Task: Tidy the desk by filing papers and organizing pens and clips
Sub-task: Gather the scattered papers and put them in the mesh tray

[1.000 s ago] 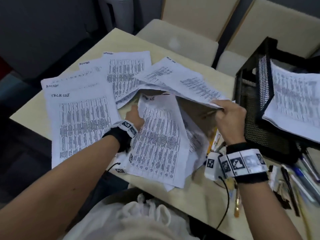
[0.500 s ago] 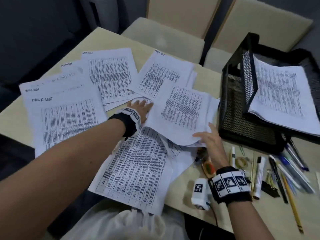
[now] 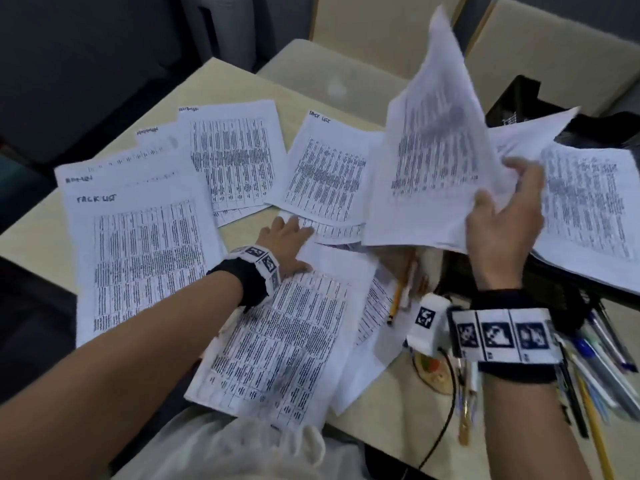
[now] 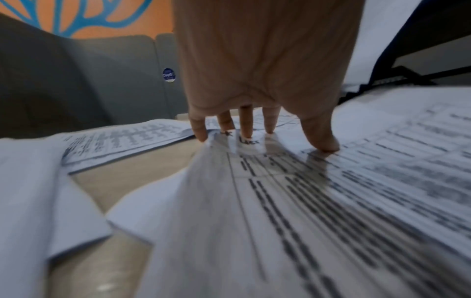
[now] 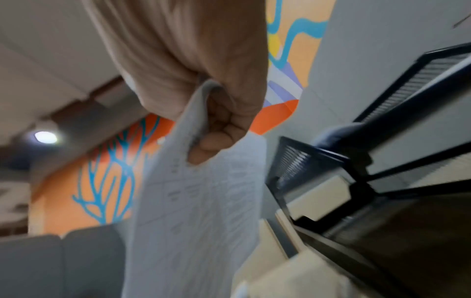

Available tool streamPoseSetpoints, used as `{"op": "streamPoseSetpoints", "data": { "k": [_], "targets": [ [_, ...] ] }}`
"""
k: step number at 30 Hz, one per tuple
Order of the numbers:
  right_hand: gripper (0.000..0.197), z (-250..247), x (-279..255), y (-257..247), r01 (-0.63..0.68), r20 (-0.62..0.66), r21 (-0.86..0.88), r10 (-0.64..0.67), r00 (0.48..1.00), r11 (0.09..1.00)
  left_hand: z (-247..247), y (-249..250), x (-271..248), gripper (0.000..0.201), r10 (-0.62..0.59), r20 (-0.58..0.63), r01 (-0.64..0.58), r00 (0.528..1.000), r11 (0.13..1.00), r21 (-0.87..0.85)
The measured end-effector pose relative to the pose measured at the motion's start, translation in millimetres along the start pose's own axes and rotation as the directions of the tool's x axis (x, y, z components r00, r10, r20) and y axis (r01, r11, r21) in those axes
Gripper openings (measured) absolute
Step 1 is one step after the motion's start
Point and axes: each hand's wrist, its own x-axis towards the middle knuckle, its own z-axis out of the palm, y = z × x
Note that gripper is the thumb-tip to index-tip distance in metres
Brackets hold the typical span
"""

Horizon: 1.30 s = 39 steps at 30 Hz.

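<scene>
**White sheets lifted at the right, pinned at the centre**

White printed paper covers most of the pale wooden desk [image 3: 31, 233]. The right hand [image 3: 502, 230] is raised above the desk at the right, thumb and curled fingers clamped on the near edge of a lifted bundle of sheets [image 3: 433, 161], which stands tilted upward and is blurred; in the right wrist view the thumb [image 5: 216, 141] presses the paper [image 5: 198, 211] against the fingers. The left hand [image 3: 287, 244] lies at the centre of the desk, fingers spread straight, pressing flat on a sheet [image 3: 277, 341] that reaches to the near edge. In the left wrist view its fingertips [image 4: 323, 141] bear down on the printed page [image 4: 331, 201], creasing it by the little finger.

More loose sheets [image 3: 138, 244] lie spread over the left and far parts of the desk, overlapping. At the right stands a black mesh tray [image 3: 519, 102] with a stack of papers [image 3: 588, 209] lying in it. Pens and pencils [image 3: 595, 368] lie jumbled at the near right, partly behind the right wrist. A yellow pencil [image 3: 396, 299] lies near the centre, beside the paper under the left hand.
</scene>
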Motion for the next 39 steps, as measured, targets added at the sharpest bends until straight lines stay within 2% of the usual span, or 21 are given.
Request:
{"op": "streamPoseSetpoints", "data": {
  "k": [2, 4, 7, 9, 10, 12, 14, 16, 17, 19, 21, 23, 24, 26, 27, 28, 31, 34, 36, 38, 39],
  "targets": [
    [0.053, 1, 17, -15, 0.023, -0.113, 0.180, -0.002, 0.994, 0.983, -3, -8, -3, 0.090, -0.097, -0.020, 0.092, 0.995, 0.982, -0.166],
    [0.063, 14, 34, -10, -0.040, -0.152, 0.286, 0.086, 0.985, 0.957, -12, -15, -6, 0.082, -0.173, -0.015, 0.160, 0.985, 0.937, -0.312],
    [0.073, 54, 47, 16, -0.258, -0.013, 0.354, 0.281, 0.960, 0.899, -32, -30, -14, 0.044, -0.165, 0.066, 0.177, 0.984, 0.868, -0.464],
    [0.080, 83, 42, 31, -0.463, 0.155, 0.358, 0.437, 0.886, 0.811, -47, -42, -24, 0.030, -0.087, 0.092, 0.125, 0.992, 0.790, -0.601],
    [0.081, 97, 37, 39, -0.539, 0.226, 0.296, 0.491, 0.841, 0.788, -56, -47, -29, 0.025, -0.051, 0.096, 0.102, 0.994, 0.751, -0.652],
    [0.069, 116, 24, 54, -0.605, 0.312, 0.038, 0.566, 0.764, 0.795, -76, -55, -39, 0.010, -0.020, 0.062, 0.060, 0.998, 0.673, -0.737],
    [0.052, 127, 13, 64, -0.535, 0.363, -0.206, 0.572, 0.735, 0.819, -100, -63, -39, 0.009, -0.029, -0.032, -0.008, 0.999, 0.592, -0.806],
    [0.044, 136, 7, 71, -0.443, 0.430, -0.342, 0.557, 0.711, 0.829, -125, -68, -28, 0.016, -0.071, -0.163, -0.100, 0.984, 0.538, -0.837],
    [0.042, 140, 6, 74, -0.408, 0.453, -0.379, 0.551, 0.701, 0.831, -137, -69, -19, 0.021, -0.103, -0.229, -0.141, 0.968, 0.530, -0.836],
    [0.040, 145, 3, 81, -0.381, 0.478, -0.424, 0.560, 0.676, 0.822, -153, -69, 9, 0.028, -0.170, -0.314, -0.164, 0.934, 0.579, -0.799],
    [0.039, 147, -1, 88, -0.380, 0.497, -0.433, 0.568, 0.656, 0.818, -160, -63, 38, 0.028, -0.236, -0.354, -0.127, 0.905, 0.644, -0.754],
    [0.039, 148, -3, 92, -0.377, 0.501, -0.423, 0.560, 0.660, 0.824, -155, -58, 63, 0.011, -0.315, -0.340, -0.021, 0.886, 0.705, -0.709],
    [0.040, 147, -2, 93, -0.378, 0.489, -0.432, 0.564, 0.665, 0.819, -149, -56, 72, 0.025, -0.370, -0.313, 0.055, 0.875, 0.717, -0.695],
    [0.044, 147, 2, 96, -0.379, 0.448, -0.453, 0.574, 0.686, 0.807, -134, -57, 79, 0.070, -0.480, -0.200, 0.248, 0.854, 0.714, -0.655],
    [0.048, 148, 4, 98, -0.383, 0.428, -0.461, 0.578, 0.695, 0.801, -126, -59, 79, 0.082, -0.518, -0.120, 0.358, 0.847, 0.722, -0.591],
    [0.056, 150, 5, 97, -0.389, 0.416, -0.471, 0.588, 0.694, 0.792, -118, -59, 75, 0.082, -0.529, -0.022, 0.445, 0.848, 0.736, -0.510],
    [0.074, 161, 2, 86, -0.408, 0.406, -0.472, 0.604, 0.686, 0.781, -82, -53, 65, 0.068, -0.442, 0.152, 0.463, 0.884, 0.783, -0.416],
    [0.057, 172, -5, 72, -0.334, 0.472, -0.475, 0.556, 0.684, 0.814, -50, -45, 65, 0.082, -0.418, 0.137, 0.439, 0.898, 0.832, -0.340],
    [0.038, 173, -7, 64, -0.313, 0.481, -0.441, 0.516, 0.709, 0.841, -45, -51, 64, 0.081, -0.377, 0.128, 0.397, 0.917, 0.839, -0.373],
    [0.032, 162, -2, 51, -0.300, 0.443, -0.384, 0.459, 0.771, 0.874, -49, -65, 55, 0.075, -0.400, 0.099, 0.404, 0.911, 0.820, -0.406],
    [0.029, 153, 2, 40, -0.250, 0.411, -0.367, 0.397, 0.821, 0.896, -45, -75, 52, 0.070, -0.421, 0.081, 0.417, 0.904, 0.822, -0.387]
  ]
}}
